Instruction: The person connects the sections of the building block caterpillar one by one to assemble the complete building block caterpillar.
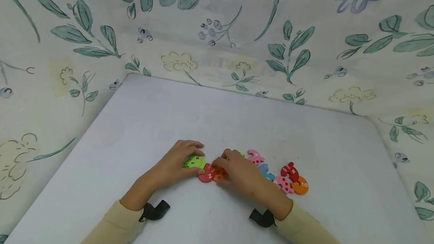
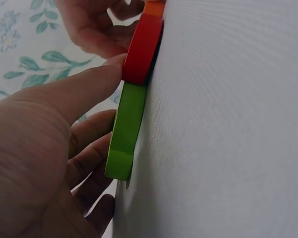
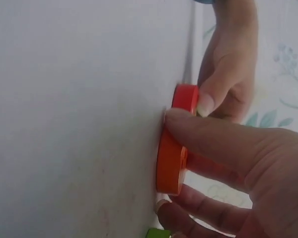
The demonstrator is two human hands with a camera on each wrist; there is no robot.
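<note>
Attention goes first to the head view, where I find the work near six o'clock on the white surface (image 1: 190,108). The left hand (image 1: 178,163) pinches the green face piece (image 1: 194,162) between fingers and thumb, its thumb tip reaching the red piece (image 1: 207,173) marked 2 at four o'clock. The right hand (image 1: 242,172) grips the orange piece (image 1: 220,173), which sits at three o'clock of the red one and is half covered. Off at two o'clock of the right hand lies a pink piece (image 1: 255,157) marked 4; a blue piece (image 1: 266,171) at three is partly hidden by it. Farther out, around four, a spotted pink piece (image 1: 283,184) lies just beside the forearm, near the striped red 8 (image 1: 290,171) and the orange 10 (image 1: 300,185). My worry here: a swing of that forearm could scatter them.

Through the left wrist view I see the green and red pieces end to end, green at half past six of red, the thumb against red's edge. If it pressed too hard, I judge red could slip or tip and the join would part.

From the right wrist view, thumb and fingers clasp orange, with red toward half past twelve. The thumb hides part of the seam, so I cannot tell whether it fits; forcing a misaligned edge could make orange ride up over red.
</note>
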